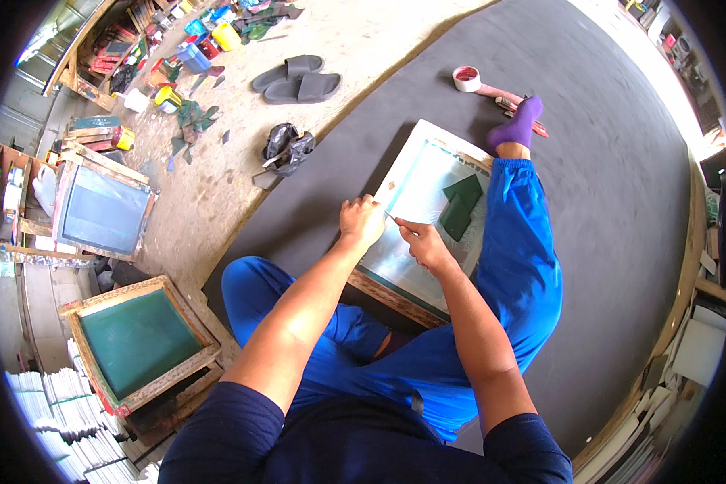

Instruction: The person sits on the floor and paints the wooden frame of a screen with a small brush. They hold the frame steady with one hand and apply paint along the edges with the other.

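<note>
A rectangular screen frame (402, 165) with a pale mesh and wooden edges lies on the dark surface between my legs. At its left edge my left hand (362, 223) is closed, knuckles up; what its fingers hold is hidden. My right hand (427, 245), over the mesh, is closed around a thin metal tool (390, 215). The tool's tip points up and left, close to my left fingers; its exact kind is too small to tell. Dark green flat pieces (461, 208) lie on the right part of the mesh, beside my right hand.
My leg in blue trousers (524, 242) stretches along the frame's right side. A tape roll (466, 78) lies near my purple sock (518, 123). Sandals (302, 87) and a black plastic bag (289, 150) are on the floor at left. A green-meshed frame (141, 339) stands lower left.
</note>
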